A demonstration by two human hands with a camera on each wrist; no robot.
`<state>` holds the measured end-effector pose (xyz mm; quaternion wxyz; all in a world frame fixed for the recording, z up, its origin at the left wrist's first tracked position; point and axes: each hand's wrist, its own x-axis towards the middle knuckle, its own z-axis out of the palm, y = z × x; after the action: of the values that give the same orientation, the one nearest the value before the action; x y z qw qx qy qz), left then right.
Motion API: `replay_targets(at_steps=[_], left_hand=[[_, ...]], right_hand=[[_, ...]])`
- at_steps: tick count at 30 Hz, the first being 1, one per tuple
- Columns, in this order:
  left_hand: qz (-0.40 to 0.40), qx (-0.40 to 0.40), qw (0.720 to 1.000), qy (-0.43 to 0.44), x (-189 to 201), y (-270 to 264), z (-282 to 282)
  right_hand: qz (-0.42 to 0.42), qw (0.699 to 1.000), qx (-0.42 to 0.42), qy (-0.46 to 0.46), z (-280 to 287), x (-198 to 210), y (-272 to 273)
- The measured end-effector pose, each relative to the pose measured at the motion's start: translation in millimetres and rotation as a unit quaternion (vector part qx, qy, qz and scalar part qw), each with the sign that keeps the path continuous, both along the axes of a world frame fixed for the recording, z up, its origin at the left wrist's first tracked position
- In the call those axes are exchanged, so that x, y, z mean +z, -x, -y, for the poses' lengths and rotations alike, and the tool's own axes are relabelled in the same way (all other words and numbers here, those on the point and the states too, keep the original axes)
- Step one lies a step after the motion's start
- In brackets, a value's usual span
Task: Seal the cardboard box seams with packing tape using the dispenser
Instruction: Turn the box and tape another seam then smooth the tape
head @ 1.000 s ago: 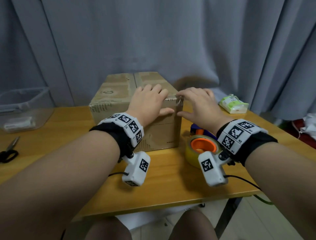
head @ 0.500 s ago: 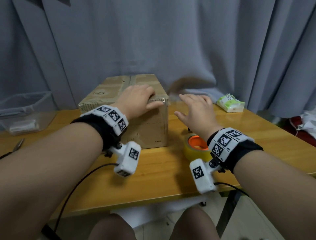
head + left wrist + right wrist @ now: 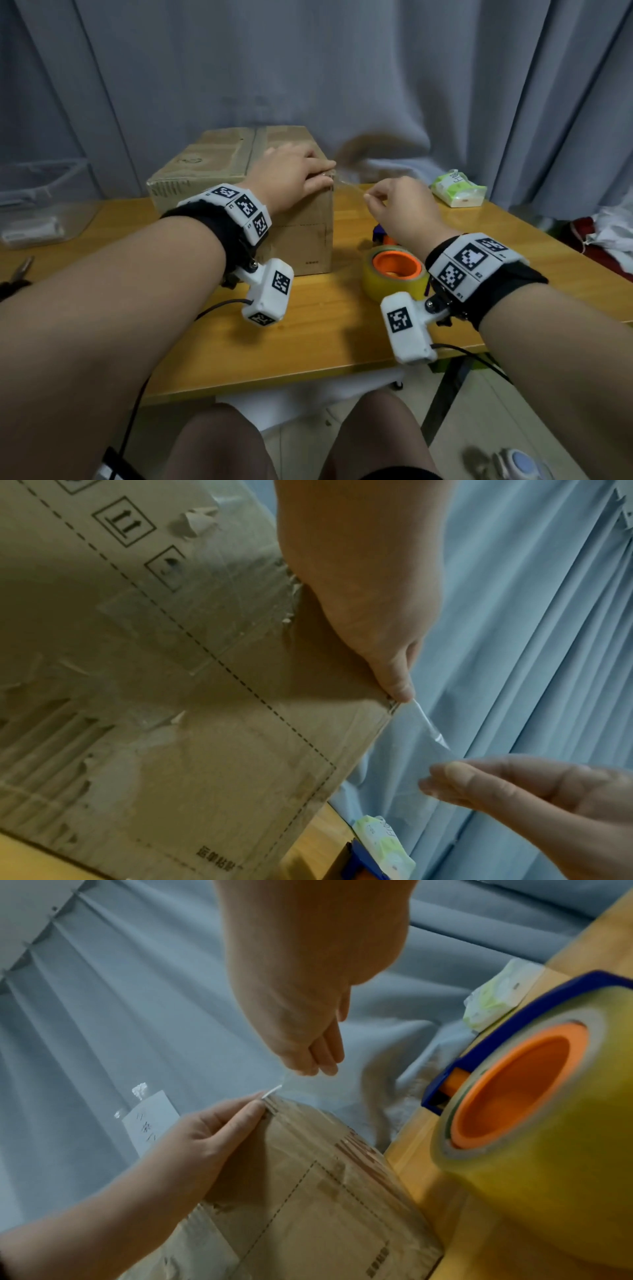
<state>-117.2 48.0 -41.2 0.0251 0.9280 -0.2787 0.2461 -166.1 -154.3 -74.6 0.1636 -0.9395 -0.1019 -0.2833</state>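
Observation:
The cardboard box (image 3: 212, 171) stands on the wooden table (image 3: 325, 335). My left hand (image 3: 294, 174) lies on its near right top corner, fingers on top and thumb on the front face, pinching that corner. A thin clear tape strip (image 3: 428, 729) runs from under the thumb tip to my right hand (image 3: 387, 202), which pinches its free end just right of the box. The tape dispenser (image 3: 394, 274), a yellow roll on an orange core in a blue frame, lies on the table beneath my right wrist, untouched. The right wrist view shows the tape strip (image 3: 274, 1089) at the box (image 3: 325, 1191) corner.
A grey curtain (image 3: 342, 68) hangs close behind the box. A clear plastic bin (image 3: 37, 202) and a dark-handled tool (image 3: 17, 277) sit at the table's left. A green tissue pack (image 3: 457, 188) lies at the back right. Bare tabletop lies in front of the box.
My right hand, spread open beside the box half a second ago, now pinches the tape strip and holds it out to the right. My left hand stays on the box corner.

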Motion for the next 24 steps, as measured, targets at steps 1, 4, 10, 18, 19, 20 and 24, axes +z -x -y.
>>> replay_targets(at_steps=[1,4,10,18,19,20,24], left_hand=[[0.004,0.002,1.0,-0.002,-0.4,0.1,0.2],[0.01,0.014,1.0,-0.001,-3.3,1.3,1.5],[0.011,0.012,1.0,0.0,-4.6,-0.6,-0.2],[0.014,0.015,1.0,-0.001,-5.6,-2.6,-0.7],[0.013,0.015,1.0,0.0,-6.1,-2.9,-0.9],[0.013,0.015,1.0,0.002,-6.5,-2.9,-0.9],[0.019,0.015,1.0,0.005,-7.5,-2.0,-0.5]], right_hand=[[-0.006,1.0,0.007,-0.016,0.5,0.1,0.5],[-0.019,0.997,0.024,-0.076,-5.6,-4.0,1.4],[-0.036,0.981,0.063,-0.178,-15.7,-15.5,1.7],[-0.018,0.987,0.083,-0.138,-14.8,-20.2,-2.9],[-0.013,0.987,0.086,-0.133,-15.8,-21.3,-3.0],[-0.009,0.988,0.089,-0.128,-18.3,-22.7,-3.1],[-0.022,0.981,0.099,-0.167,-34.7,-31.8,-3.9]])
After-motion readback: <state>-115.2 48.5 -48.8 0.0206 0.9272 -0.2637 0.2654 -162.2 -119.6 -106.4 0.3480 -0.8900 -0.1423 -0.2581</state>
